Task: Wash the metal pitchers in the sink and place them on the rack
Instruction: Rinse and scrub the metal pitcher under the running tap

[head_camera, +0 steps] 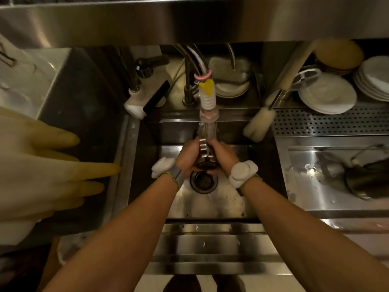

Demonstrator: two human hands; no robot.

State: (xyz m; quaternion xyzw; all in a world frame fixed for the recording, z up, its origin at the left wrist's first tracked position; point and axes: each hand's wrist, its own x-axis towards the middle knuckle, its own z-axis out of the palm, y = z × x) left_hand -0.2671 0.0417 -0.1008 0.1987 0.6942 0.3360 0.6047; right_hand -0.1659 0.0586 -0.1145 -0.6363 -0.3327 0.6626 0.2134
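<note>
Fingers of both hands clench the pitcher under the tap; wet steel could slip, drop into the sink.

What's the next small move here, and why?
Probably turn the pitcher under the faucet nozzle to rinse its other side: both hands, left and right, hold it in the stream above the drain, and it has not yet gone to the rack.
</note>
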